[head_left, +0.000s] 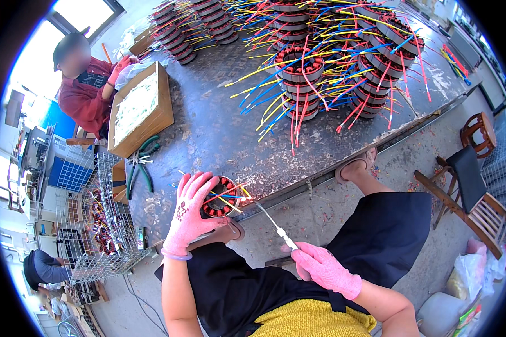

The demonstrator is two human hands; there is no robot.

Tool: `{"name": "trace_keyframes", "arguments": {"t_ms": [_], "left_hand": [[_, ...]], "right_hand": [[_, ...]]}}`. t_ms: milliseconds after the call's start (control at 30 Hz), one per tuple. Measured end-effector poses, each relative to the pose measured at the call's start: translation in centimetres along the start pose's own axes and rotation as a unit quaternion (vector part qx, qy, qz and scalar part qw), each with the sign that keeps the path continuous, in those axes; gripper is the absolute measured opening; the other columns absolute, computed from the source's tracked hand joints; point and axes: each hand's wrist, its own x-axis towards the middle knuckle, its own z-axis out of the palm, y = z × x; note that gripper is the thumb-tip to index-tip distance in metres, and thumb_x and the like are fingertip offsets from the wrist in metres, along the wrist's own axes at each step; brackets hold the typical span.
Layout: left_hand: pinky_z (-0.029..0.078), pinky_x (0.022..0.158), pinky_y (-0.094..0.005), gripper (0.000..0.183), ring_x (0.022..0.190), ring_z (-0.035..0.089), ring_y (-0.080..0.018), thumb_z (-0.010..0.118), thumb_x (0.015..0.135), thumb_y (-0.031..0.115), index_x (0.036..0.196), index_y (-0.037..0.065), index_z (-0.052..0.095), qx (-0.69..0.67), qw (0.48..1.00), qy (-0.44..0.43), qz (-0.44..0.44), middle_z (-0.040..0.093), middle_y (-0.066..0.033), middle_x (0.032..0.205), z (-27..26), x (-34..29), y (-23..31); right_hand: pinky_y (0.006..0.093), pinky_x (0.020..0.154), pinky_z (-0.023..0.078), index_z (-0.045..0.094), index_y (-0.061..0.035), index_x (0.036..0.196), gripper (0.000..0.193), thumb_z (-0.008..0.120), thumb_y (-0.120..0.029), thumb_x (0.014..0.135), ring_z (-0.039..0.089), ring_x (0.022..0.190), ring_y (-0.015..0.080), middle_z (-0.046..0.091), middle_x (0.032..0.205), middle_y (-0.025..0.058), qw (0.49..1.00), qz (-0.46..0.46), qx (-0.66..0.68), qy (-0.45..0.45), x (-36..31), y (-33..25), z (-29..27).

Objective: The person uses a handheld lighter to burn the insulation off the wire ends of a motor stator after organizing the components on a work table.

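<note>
My left hand [186, 216], in a pink glove, is wrapped round a small motor stator [224, 191] at the table's near edge. Red windings line the stator's ring, and yellow, blue and red wires stick out of it toward the right. In my right hand [327, 271], also gloved in pink, is a slim tool [283, 233] with a white grip and a thin metal shaft. Its shaft points up and left, and the tip is close to the wire ends; I cannot tell whether it touches them.
Stacks of stators [301, 84] with long coloured wires crowd the far side of the metal table [208, 123]. Pliers [140, 165] lie beside a cardboard box [166, 106] of white pieces. A co-worker [84, 101] sits at the left. Wire baskets [104, 258] and a wooden chair [466, 196] stand around.
</note>
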Motion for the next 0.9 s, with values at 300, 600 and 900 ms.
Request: {"name": "trace_keyframes", "arguments": {"t_ms": [300, 600, 900], "left_hand": [[0.018, 0.116, -0.0517, 0.087, 0.136, 0.032, -0.0359, 0.085, 0.053, 0.031, 0.132, 0.015, 0.054, -0.012, 1.0, -0.019, -0.002, 0.047, -0.0121, 0.136, -0.4, 0.0, -0.1], [0.019, 0.116, -0.0513, 0.088, 0.133, 0.035, -0.0353, 0.086, 0.049, 0.032, 0.13, 0.017, 0.056, 0.008, 1.0, 0.006, 0.0, 0.049, -0.0108, 0.132, 0.0, 0.0, 0.1], [0.02, 0.115, -0.0515, 0.087, 0.132, 0.036, -0.0356, 0.086, 0.05, 0.034, 0.13, 0.017, 0.055, 0.009, 1.0, 0.016, 0.005, 0.05, -0.0114, 0.132, 0.1, 0.0, 0.2]], "right_hand": [[0.022, 0.053, 0.035, 0.053, -0.0018, 0.128, 0.037, 0.043, -0.025, 0.102, 0.041, 0.057, 0.0049, 0.044, 0.065, -0.0039, 1.0, -0.004, -0.001, 0.001, -0.3, 0.3, -0.3], [0.0208, 0.054, 0.034, 0.054, -0.002, 0.127, 0.037, 0.043, -0.028, 0.102, 0.04, 0.057, 0.0044, 0.044, 0.066, -0.0045, 1.0, 0.009, 0.011, -0.011, -1.4, 0.4, 0.1], [0.0214, 0.053, 0.034, 0.056, -0.0028, 0.126, 0.035, 0.044, -0.024, 0.101, 0.041, 0.056, 0.0047, 0.045, 0.065, -0.004, 1.0, 0.012, -0.011, -0.003, -1.3, 0.4, 0.1]]}}
